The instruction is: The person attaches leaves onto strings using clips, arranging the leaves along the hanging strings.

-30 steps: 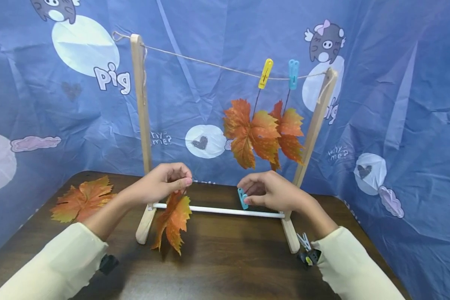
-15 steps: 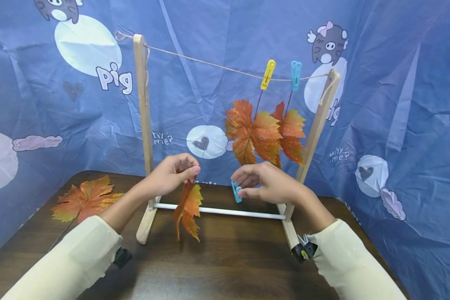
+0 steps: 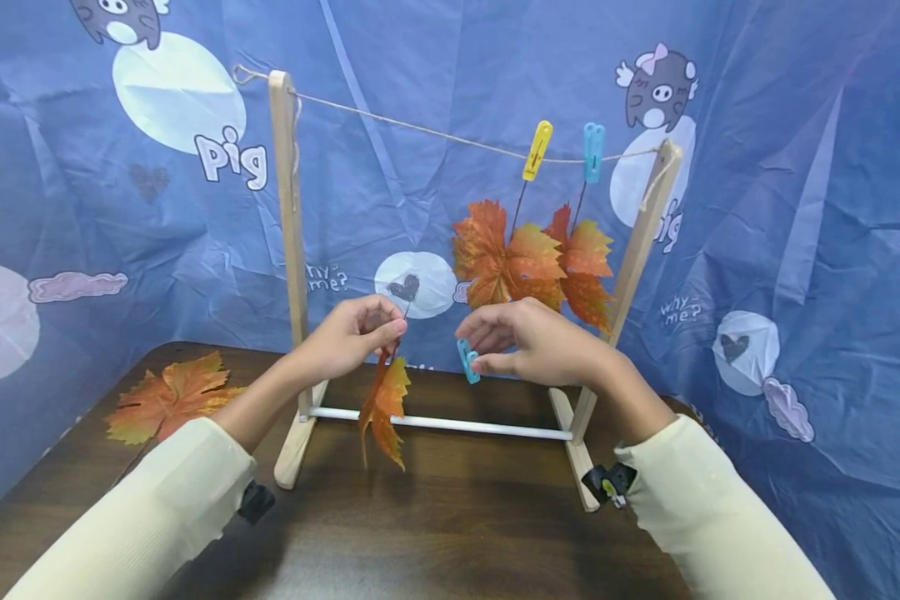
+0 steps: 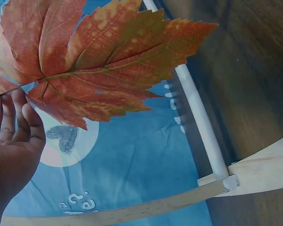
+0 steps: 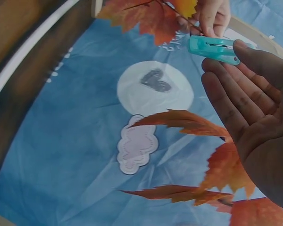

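Note:
My left hand (image 3: 357, 333) pinches the thin dark stem of an orange artificial maple leaf (image 3: 385, 408), which hangs below the fingers over the white crossbar. In the left wrist view the same leaf (image 4: 104, 66) spreads wide beside the fingertips. To the right, my right hand (image 3: 528, 342) holds a light blue clothespin (image 3: 468, 360) between thumb and fingertips; the right wrist view shows this clothespin (image 5: 212, 48) lying along the fingertips. Above both hands a thin string (image 3: 420, 127) runs between two wooden posts. A yellow clothespin (image 3: 537, 151) and a blue clothespin (image 3: 593, 152) grip leaf stems on it.
Two orange leaves (image 3: 506, 254) hang at the string's right part, close above my right hand. Another leaf (image 3: 172, 398) lies on the dark table (image 3: 435, 533) at left. The wooden frame's left post (image 3: 288, 208) and right post (image 3: 637, 242) stand either side, joined by a white crossbar (image 3: 457, 425).
My left hand has risen and moved right with its leaf. My right hand has risen and shifted slightly left with the blue clothespin, so the hands are closer together.

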A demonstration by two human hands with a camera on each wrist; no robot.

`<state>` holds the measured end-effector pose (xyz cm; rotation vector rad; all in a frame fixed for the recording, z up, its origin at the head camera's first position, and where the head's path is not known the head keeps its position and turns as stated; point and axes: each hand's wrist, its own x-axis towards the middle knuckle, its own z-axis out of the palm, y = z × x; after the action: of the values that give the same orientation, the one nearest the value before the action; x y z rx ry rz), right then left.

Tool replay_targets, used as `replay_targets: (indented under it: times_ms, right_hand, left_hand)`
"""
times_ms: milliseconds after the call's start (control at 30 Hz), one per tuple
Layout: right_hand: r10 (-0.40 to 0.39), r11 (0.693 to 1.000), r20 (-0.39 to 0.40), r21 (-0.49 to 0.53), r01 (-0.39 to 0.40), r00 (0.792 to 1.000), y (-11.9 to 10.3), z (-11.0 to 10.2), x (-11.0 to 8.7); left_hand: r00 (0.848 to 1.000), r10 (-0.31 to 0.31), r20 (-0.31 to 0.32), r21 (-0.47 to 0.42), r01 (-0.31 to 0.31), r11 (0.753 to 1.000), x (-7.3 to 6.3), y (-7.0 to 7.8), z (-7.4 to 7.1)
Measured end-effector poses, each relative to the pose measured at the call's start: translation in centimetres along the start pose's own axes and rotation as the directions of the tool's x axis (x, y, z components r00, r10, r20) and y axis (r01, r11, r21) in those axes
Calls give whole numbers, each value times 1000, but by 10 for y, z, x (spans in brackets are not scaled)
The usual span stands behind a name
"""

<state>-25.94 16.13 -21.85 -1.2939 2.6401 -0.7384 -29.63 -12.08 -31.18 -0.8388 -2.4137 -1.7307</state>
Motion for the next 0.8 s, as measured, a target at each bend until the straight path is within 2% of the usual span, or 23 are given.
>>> replay_targets:
  times_ms: [233, 533, 800]
  right_hand:
    - [3, 999, -36, -35, -5, 999, -14, -17, 5]
    - [-11, 999, -70, -46, 7, 997, -30, -38, 15]
    - [13, 997, -111, -74, -21, 994, -42, -60, 22]
  left_hand:
    - [999, 32, -7, 30, -32, 999, 9, 8, -2]
    - [998, 53, -24, 21, -52, 998, 18, 20, -2]
    - [997, 60, -43, -2, -60, 998, 26, 25, -3]
